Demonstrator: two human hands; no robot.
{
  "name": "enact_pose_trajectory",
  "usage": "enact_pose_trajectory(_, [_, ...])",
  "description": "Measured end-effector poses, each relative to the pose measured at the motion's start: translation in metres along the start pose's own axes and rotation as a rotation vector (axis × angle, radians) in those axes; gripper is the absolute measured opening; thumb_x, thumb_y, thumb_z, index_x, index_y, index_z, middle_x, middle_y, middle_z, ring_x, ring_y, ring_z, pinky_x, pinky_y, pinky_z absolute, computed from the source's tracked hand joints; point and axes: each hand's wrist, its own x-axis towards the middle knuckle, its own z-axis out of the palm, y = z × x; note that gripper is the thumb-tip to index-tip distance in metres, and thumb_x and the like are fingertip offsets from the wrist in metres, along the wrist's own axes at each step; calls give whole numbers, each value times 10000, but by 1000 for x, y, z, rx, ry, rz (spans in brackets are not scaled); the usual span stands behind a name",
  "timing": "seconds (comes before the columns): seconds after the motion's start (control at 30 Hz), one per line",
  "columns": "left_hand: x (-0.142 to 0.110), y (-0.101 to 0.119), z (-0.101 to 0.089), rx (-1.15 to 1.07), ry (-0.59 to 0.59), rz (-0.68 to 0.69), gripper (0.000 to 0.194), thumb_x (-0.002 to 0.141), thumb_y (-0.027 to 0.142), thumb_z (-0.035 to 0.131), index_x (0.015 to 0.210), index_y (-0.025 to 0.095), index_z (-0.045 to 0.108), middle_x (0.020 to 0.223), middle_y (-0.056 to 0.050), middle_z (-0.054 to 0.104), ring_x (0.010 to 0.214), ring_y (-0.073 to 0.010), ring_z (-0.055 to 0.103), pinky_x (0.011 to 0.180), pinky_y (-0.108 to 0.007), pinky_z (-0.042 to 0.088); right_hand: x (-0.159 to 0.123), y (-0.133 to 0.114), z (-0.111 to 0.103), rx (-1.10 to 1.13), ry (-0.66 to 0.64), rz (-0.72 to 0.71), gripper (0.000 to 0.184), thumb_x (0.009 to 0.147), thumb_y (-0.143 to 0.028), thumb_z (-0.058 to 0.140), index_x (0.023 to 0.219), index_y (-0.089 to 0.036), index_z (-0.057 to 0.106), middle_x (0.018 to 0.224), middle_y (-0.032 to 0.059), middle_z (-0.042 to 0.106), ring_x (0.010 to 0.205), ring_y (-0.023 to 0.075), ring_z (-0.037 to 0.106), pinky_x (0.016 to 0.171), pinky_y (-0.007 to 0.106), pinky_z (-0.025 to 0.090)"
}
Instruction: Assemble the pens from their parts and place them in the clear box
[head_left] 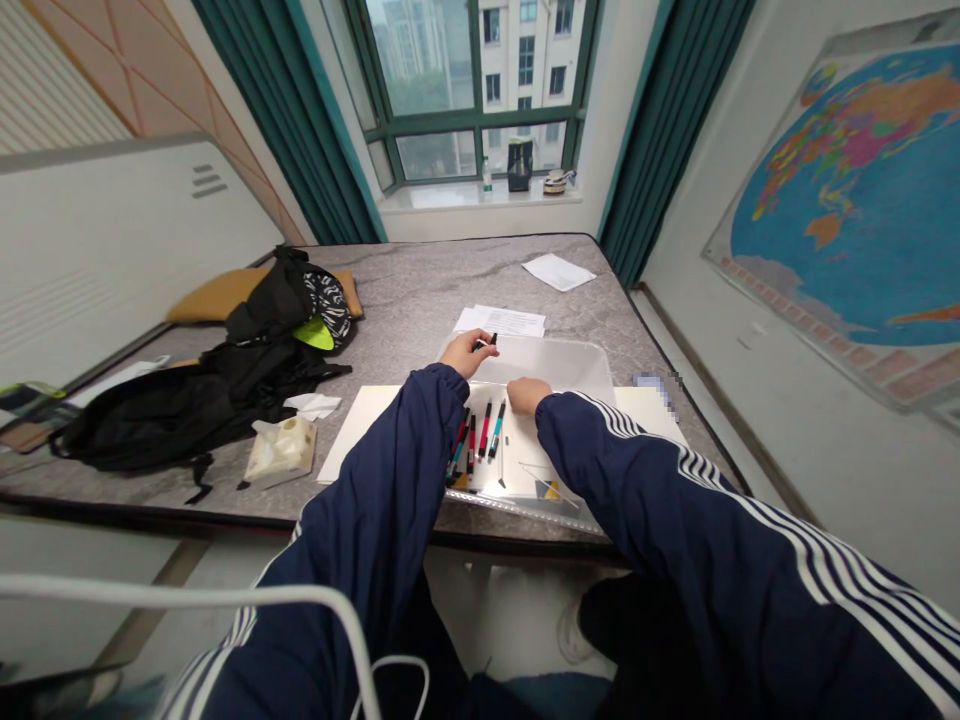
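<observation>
My left hand (465, 352) is closed around a small black pen-like piece (493, 341), its dark end poking out past the fingers. Just to the right and nearer to me, my right hand (528, 395) is curled with its fingers together; whatever they may hold is hidden. Below the hands, several pens lie side by side, among them a red pen (485, 430) and a teal pen (496, 431). Thin loose pieces, one a slim stick with a dark tip (502, 475), rest to their right. A clear plastic folder (585, 365) spreads under and behind the hands.
Cream paper (358, 425) lies beneath on the grey marbled mattress (420, 275). Printed sheets (510, 321) and a white paper (559, 271) are farther back. A tissue pack (281, 450) and black backpack (161, 405) sit left. A white cable or tube (285, 596) crosses the near left.
</observation>
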Motion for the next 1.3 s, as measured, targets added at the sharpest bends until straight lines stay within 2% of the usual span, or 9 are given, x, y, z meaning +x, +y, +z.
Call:
enact_pose_trajectory(0.07, [0, 0, -1, -5, 22, 2, 182, 796, 328, 601, 909, 186, 599, 866, -47, 749, 606, -122, 509, 611, -250, 365, 0, -4, -5, -13, 36, -64, 280, 815, -142, 613, 1081, -110, 696, 1143, 222, 675, 1080, 293, 647, 890, 357, 491])
enact_pose_trajectory(0.13, [1, -1, -1, -19, 47, 8, 173, 818, 320, 572, 928, 187, 586, 878, -59, 753, 612, -126, 515, 620, -254, 369, 1, -5, -13, 96, 163, -103, 221, 833, -173, 606, 1034, -131, 686, 1082, 182, 697, 1039, 262, 655, 883, 337, 487])
enact_pose_trajectory(0.3, [5, -3, 0, -33, 80, 2, 152, 816, 296, 570, 916, 184, 591, 863, -58, 747, 695, -141, 573, 683, -259, 397, 6, 1, -39, 702, 621, -80, 228, 896, -212, 518, 1093, -146, 611, 912, 65, 706, 806, 148, 660, 781, 273, 519])
enact_pose_trajectory(0.4, [4, -7, 1, -25, 23, -5, 162, 791, 301, 596, 904, 187, 610, 849, -36, 742, 672, -129, 557, 682, -247, 393, 6, 5, -52, 1006, 791, -41, 316, 931, -283, 452, 1200, -155, 557, 974, 64, 684, 698, 113, 641, 625, 224, 528])
enact_pose_trajectory(0.53, [2, -14, 3, 51, -127, -33, 182, 701, 300, 675, 833, 176, 656, 721, 11, 688, 615, -117, 505, 642, -235, 376, 3, 10, -60, 1141, 961, 11, 362, 945, -376, 436, 1239, -190, 536, 1039, 77, 661, 743, 110, 651, 575, 182, 520])
enact_pose_trajectory(0.63, [1, -16, 4, 92, -183, -57, 210, 663, 308, 706, 818, 171, 670, 643, 34, 624, 609, -115, 486, 630, -232, 366, 1, 9, -61, 1145, 982, 6, 364, 954, -393, 427, 1244, -199, 530, 1044, 80, 659, 771, 116, 657, 583, 183, 529])
enact_pose_trajectory(0.93, [0, -13, 4, 89, -178, -59, 233, 659, 336, 719, 819, 172, 679, 578, 53, 543, 563, -106, 437, 587, -230, 333, -3, 4, -58, 1131, 910, -54, 299, 952, -368, 447, 1156, -186, 568, 1044, 71, 671, 782, 109, 665, 595, 179, 545])
enact_pose_trajectory(1.13, [1, -15, 5, 65, -156, -37, 228, 670, 331, 723, 828, 172, 679, 579, 50, 554, 551, -103, 430, 573, -233, 333, 2, 5, -53, 1153, 908, -106, 272, 929, -359, 482, 1106, -184, 591, 986, 58, 675, 719, 108, 668, 544, 182, 547])
enact_pose_trajectory(1.3, [3, -15, 6, 38, -130, 12, 225, 685, 340, 722, 832, 178, 667, 636, 30, 612, 607, -122, 495, 620, -247, 384, 7, 4, -48, 1128, 827, -161, 234, 881, -359, 558, 976, -165, 649, 931, 54, 685, 688, 131, 684, 507, 205, 562])
